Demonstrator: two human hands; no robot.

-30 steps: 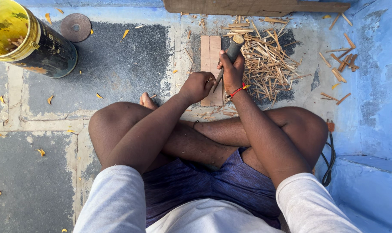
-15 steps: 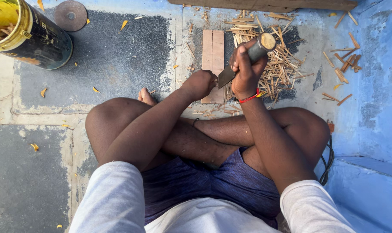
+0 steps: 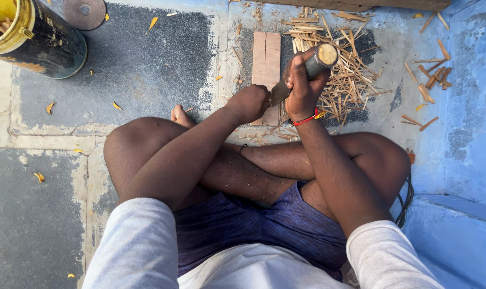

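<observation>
The floor (image 3: 146,69) is grey stone with pale seams, and a blue wall (image 3: 473,107) runs along the right. At top left lies a large black can (image 3: 50,45) with a yellow rim and a yellow label patch, a round rusty lid (image 3: 85,12) beside it. A heap of splints (image 3: 339,69) lies by a flat board (image 3: 266,59). The right hand (image 3: 303,88) is clenched around a knife (image 3: 307,72), handle up, blade down over the board. The left hand (image 3: 249,103) is closed beside the blade; what it grips cannot be told.
</observation>
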